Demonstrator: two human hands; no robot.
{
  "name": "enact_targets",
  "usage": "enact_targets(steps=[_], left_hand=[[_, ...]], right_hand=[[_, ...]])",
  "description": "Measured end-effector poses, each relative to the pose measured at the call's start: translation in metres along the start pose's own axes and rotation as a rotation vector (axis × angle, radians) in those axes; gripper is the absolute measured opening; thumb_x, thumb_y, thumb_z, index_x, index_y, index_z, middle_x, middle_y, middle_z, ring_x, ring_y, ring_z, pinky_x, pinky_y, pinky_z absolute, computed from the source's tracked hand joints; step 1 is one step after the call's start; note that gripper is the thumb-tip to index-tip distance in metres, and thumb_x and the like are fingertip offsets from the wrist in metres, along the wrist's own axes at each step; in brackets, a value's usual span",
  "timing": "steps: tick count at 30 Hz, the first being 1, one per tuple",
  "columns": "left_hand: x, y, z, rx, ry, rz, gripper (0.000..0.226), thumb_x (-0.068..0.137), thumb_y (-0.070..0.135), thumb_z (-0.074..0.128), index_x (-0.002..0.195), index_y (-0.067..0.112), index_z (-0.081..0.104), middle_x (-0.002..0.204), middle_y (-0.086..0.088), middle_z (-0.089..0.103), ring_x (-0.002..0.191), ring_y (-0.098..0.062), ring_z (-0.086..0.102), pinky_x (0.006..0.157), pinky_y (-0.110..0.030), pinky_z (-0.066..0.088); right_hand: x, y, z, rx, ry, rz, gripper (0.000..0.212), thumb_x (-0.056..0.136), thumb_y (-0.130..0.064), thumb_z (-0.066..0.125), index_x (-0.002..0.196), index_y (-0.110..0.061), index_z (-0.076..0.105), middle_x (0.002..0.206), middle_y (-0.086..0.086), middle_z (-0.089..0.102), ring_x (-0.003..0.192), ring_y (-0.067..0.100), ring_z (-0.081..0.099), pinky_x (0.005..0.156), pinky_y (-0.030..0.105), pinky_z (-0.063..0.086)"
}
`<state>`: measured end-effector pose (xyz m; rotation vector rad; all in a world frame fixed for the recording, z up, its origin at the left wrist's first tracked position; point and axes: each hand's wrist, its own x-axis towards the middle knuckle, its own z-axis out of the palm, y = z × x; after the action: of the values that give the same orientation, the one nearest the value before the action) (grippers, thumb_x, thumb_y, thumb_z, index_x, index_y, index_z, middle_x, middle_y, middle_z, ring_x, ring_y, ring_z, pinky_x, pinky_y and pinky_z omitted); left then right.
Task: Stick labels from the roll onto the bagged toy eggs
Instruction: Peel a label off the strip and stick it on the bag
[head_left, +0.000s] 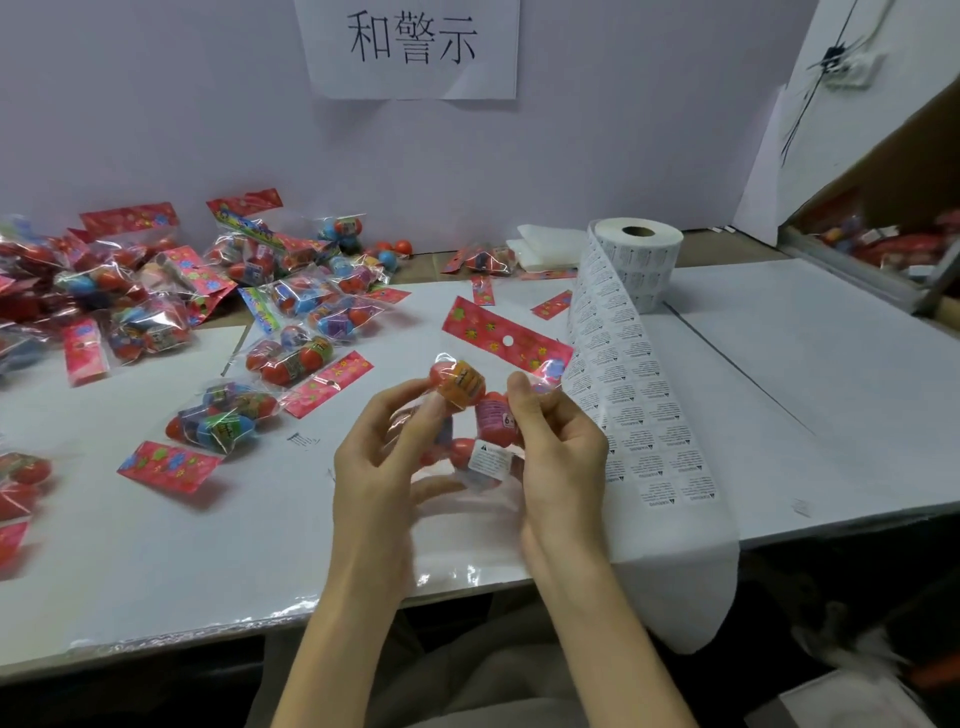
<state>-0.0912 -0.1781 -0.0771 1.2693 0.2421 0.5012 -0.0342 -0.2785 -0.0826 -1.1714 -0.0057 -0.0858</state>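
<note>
Both hands held 1 bag of toy eggs just above the worktop near its front edge: the left hand curled round its left side, the right hand pinching its right, a white label already on the lower film. The label roll stood at the back edge. The bag looked light, its film slick and crinkly; gripping over a hard egg would likely steady it.

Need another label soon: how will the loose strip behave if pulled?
Probably floppy: the strip curves off the roll and droops over the table edge. Likely light; a hard tug might shift the upright roll.
</note>
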Motion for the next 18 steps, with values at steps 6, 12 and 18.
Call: enact_targets(steps=[6,12,18], left_hand=[[-0.0010,0.0020,0.0032,0.022,-0.060,0.000,0.052,0.061,0.046,0.087,0.111,0.040,0.073,0.101,-0.004,0.079,0.086,-0.027,0.078,0.061,-0.038,0.063],[0.0017,-0.0048,0.0006,0.122,-0.041,0.041,0.065,0.065,0.036,0.089,0.124,0.040,0.063,0.098,0.001,0.080,0.089,-0.023,0.078,0.077,-0.035,0.064],[0.0034,-0.0041,0.0001,0.004,-0.006,-0.004,0.072,0.065,0.032,0.087,0.129,0.038,0.056,0.108,-0.001,0.079,0.097,-0.025,0.077,0.073,-0.030,0.063]], right_hand=[[0.0001,-0.0025,0.0007,0.053,0.010,0.036,0.033,0.076,-0.046,0.078,0.070,-0.018,0.063,0.077,0.013,0.070,0.072,0.027,0.069,0.072,0.050,0.062],[0.0004,-0.0001,-0.0010,0.025,0.014,-0.004,0.032,0.075,-0.046,0.078,0.066,-0.021,0.060,0.074,0.009,0.071,0.072,0.023,0.070,0.066,0.040,0.060],[0.0014,0.0007,-0.0026,0.032,0.052,-0.016,0.030,0.087,-0.035,0.077,0.076,-0.011,0.063,0.077,0.007,0.075,0.072,0.019,0.075,0.062,0.032,0.059]])
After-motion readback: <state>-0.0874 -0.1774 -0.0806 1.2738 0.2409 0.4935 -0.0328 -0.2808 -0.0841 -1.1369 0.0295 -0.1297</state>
